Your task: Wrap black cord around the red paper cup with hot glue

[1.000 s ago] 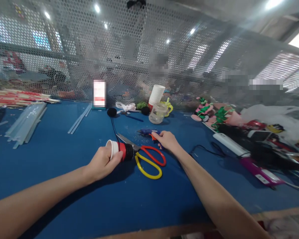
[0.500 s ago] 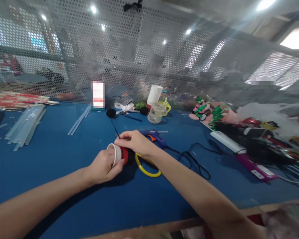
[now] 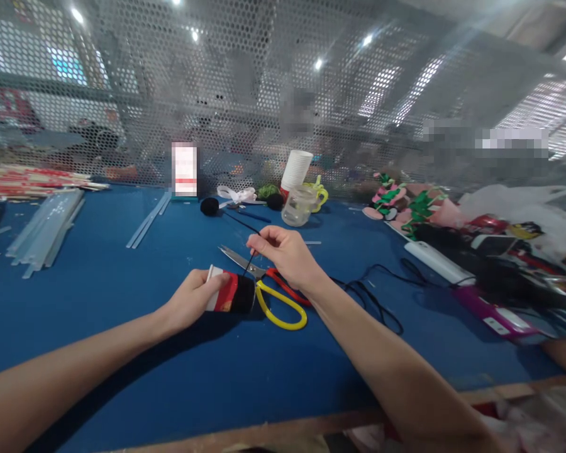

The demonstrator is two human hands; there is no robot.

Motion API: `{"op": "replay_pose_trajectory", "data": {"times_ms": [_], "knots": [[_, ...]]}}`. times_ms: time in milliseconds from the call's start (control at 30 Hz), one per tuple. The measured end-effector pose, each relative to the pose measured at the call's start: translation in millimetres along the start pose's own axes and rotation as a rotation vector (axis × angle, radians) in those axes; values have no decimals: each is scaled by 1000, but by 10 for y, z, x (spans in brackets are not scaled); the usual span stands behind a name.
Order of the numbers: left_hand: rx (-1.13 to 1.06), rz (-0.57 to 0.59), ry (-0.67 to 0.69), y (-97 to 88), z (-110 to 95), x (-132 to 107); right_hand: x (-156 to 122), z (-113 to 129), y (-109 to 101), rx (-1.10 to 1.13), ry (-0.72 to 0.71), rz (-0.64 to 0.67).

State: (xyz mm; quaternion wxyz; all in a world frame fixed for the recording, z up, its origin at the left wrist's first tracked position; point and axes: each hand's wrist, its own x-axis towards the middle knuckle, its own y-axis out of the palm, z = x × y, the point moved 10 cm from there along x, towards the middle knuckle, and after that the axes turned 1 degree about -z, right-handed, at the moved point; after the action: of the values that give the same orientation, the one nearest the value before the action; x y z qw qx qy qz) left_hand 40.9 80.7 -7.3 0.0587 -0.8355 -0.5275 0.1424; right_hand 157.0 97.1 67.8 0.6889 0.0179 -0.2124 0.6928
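My left hand is closed round a paper cup, which lies on its side in the air with its white rim toward the left. Black yarn is wound over the cup's base end, beside a red printed band. Pinched in my right hand is a strand of black yarn. It runs from the cup up to my fingers and on to a black yarn ball farther back. Scissors with one yellow and one red handle lie on the table just right of the cup, blades partly spread.
Clear glue sticks and red-and-white sticks lie at the left. Behind stand a stack of paper cups and a clear plastic cup. On the right are a power strip, black cord and pink craft flowers.
My right hand has moved up and right from the cup, drawing the yarn out. My left hand has turned the cup so its side shows. The scissors are now less covered.
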Motion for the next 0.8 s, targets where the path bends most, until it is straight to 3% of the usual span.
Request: {"op": "replay_pose_trajectory", "data": {"times_ms": [133,233,567,800], "knots": [[-111,-23,-113,4,82,14,14,18,-36,-38,-29,-18],[-85,-9,-105,27,66,-3,18,21,-41,-95,-32,-24],[166,120,251,158,-212,-159,-18,-26,92,-216,-40,48],[295,112,456,174,-369,-257,-44,-86,205,-205,-6,134]]}}
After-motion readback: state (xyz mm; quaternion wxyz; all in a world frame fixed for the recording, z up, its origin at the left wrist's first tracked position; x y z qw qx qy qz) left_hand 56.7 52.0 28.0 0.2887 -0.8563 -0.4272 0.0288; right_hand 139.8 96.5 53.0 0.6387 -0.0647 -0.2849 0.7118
